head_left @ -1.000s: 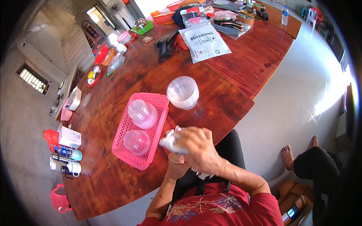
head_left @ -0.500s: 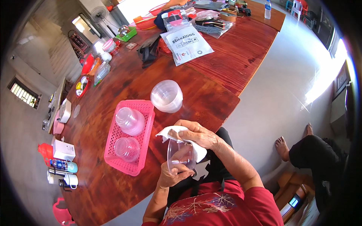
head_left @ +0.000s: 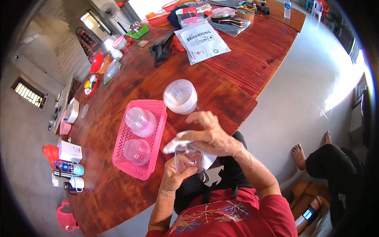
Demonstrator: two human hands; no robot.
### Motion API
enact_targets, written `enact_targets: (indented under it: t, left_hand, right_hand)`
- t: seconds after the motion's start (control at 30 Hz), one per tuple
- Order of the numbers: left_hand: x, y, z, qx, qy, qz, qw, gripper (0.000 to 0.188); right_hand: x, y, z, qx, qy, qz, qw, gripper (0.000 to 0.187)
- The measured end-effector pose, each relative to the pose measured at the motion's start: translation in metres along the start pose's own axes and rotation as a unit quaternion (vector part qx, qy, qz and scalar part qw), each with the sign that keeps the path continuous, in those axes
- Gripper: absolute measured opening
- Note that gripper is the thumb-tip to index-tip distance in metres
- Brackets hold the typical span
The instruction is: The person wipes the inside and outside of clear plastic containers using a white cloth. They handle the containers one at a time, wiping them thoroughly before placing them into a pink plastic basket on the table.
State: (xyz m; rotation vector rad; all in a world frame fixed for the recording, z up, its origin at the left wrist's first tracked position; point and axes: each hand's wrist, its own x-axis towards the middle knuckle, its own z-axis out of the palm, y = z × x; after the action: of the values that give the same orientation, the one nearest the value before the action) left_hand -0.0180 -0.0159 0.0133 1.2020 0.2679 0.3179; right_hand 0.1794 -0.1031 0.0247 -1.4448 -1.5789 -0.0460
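My left hand [head_left: 173,178] grips a clear plastic bowl [head_left: 187,161] by its lower side, thumb across it, above my lap near the table edge. A white cloth [head_left: 208,160] lies against the bowl's far and right side. Over it is my right hand [head_left: 214,137], slightly blurred, its index finger raised and its other fingers and thumb around the cloth. Just beyond, a stack of clear plastic bowls [head_left: 181,96] stands on the table. Left of my hands sits a pink perforated basket [head_left: 119,158] holding two stacks of clear plastic containers, one far [head_left: 141,121], one near [head_left: 137,152].
The brown wooden table [head_left: 98,189] ends at my lap. Bottles and mugs [head_left: 73,182] line its left side, with a white box [head_left: 70,151]. A white plastic package [head_left: 202,42] lies farther back. At right, another person's leg [head_left: 329,162] extends over the floor.
My right hand has lifted its index finger and shifted slightly up off the bowl's rim, keeping the cloth. The bowl has tilted slightly in my left hand. The whole view has shifted a little.
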Motion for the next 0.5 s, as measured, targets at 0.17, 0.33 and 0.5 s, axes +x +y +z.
enact_targets:
  t: [0.17,0.33,0.5]
  left_hand:
    - [0.004,-0.007,-0.009,-0.020,0.059,-0.003,0.998,0.015]
    - [0.008,-0.030,-0.028,-0.107,0.097,-0.012,0.989,0.037]
    - [0.010,-0.030,-0.008,-0.017,0.059,0.132,0.989,0.054]
  right_hand:
    - [-0.004,0.014,-0.015,-0.031,0.053,0.130,0.990,0.025]
    - [-0.002,-0.012,-0.003,0.076,0.027,-0.086,0.993,0.027]
    - [-0.021,-0.024,0.023,0.167,0.019,0.052,0.984,0.039]
